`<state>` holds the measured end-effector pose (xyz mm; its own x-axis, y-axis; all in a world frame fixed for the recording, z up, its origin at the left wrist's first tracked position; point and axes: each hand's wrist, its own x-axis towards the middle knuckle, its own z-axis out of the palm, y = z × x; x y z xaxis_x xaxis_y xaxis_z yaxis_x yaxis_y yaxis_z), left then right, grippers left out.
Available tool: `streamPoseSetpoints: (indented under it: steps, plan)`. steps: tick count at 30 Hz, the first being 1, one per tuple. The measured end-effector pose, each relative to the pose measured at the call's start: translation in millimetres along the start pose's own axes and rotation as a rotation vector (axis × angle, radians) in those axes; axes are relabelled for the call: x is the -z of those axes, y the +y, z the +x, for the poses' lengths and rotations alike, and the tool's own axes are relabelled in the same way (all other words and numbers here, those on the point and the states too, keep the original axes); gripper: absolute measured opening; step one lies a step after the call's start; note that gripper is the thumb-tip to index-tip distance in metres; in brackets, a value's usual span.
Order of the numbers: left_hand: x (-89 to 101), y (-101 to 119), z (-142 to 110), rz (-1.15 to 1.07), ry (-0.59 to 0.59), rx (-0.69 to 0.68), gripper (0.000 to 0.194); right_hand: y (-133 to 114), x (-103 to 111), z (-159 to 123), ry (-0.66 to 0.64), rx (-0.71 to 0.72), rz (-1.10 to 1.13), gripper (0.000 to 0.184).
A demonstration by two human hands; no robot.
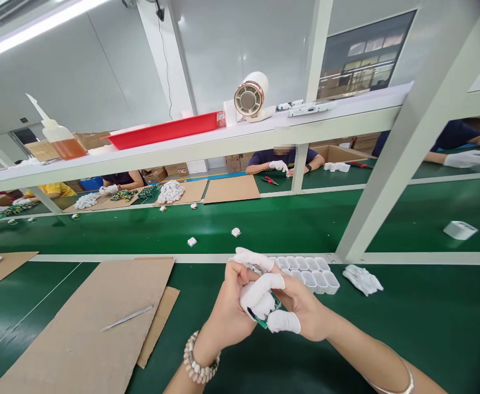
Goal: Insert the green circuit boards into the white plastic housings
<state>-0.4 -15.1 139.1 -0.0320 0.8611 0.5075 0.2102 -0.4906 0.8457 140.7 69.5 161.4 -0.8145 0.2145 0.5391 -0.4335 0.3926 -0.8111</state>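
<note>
Two hands meet low over a green table, fingertips capped in white cots. The left hand (229, 306), a beaded bracelet (199, 364) at its wrist, curls around a small green circuit board (264, 320), its fingers pressed together on the piece. The right hand (301, 312), with a thin bangle (391, 383) farther up the arm, pinches the same board from the other side, so the part sits between both hands, just above the table (408, 323).

To the left lies a sheet of cardboard (84, 328) with metal tweezers (127, 318) resting on it. Just behind the hands stands a white tray of small cells (316, 273), and a crumpled white glove (363, 279) lies beside it.

Beyond a white rail, a green conveyor belt (285, 224) carries a few scattered small white parts (235, 232). Across the belt, other people in white gloves work at cardboard mats, one beside a heap of white pieces (171, 191).

Overhead, a shelf (182, 145) holds a red tray (166, 131), a squeeze bottle of amber liquid (62, 141) and a small round fan (251, 98).
</note>
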Motion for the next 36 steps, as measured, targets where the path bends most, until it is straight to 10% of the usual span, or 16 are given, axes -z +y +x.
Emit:
streamPoseSetpoints:
  steps: [6,16,32,36]
  plan:
    - [5.1,3.4,4.8,0.125,0.02,-0.072,0.045,6.7,-0.3,-5.1,0.056,0.005,-0.022,0.032]
    - [15.3,-4.1,8.7,0.435,0.04,-0.244,0.041,26.8,-2.8,4.2,0.122,-0.186,0.196,0.101]
    - [10.5,0.6,9.5,0.116,-0.106,-0.015,0.041,12.6,19.4,3.6,0.153,-0.281,-0.124,0.105]
    - [12.1,2.1,8.8,0.027,-0.049,-0.002,0.04,-4.3,21.9,-4.0,0.318,-0.239,-0.296,0.07]
